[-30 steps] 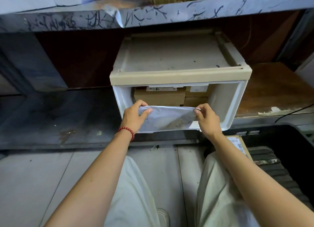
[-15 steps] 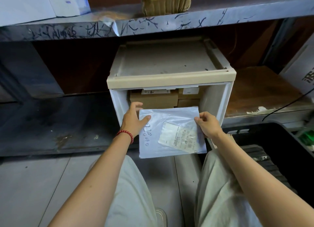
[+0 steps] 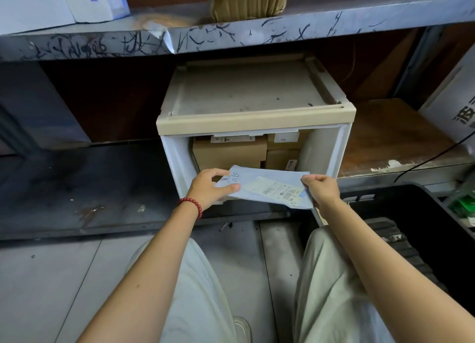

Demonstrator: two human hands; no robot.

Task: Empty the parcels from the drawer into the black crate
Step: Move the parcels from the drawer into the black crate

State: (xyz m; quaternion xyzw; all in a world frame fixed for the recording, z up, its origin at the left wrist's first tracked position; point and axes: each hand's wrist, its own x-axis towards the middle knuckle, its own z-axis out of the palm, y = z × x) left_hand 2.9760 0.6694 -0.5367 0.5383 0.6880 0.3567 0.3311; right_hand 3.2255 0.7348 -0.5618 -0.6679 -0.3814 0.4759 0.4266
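Observation:
A beige and white plastic drawer unit stands on the low shelf with its front open. Brown cardboard parcels are stacked inside it. In front of the opening I hold a flat pale-blue mailer bag with a shipping label facing up. My left hand pinches its left edge and my right hand pinches its right edge. The black crate sits on the floor to the right, partly hidden behind my right arm.
A scribbled grey metal shelf runs overhead with a taped brown bundle and a white box on it. A white carton and a black cable lie at the right. My knees are below.
The mailer bag came out of the drawer opening, hung upright in front of it, and is now tipped nearly flat with its label up, shifted slightly right.

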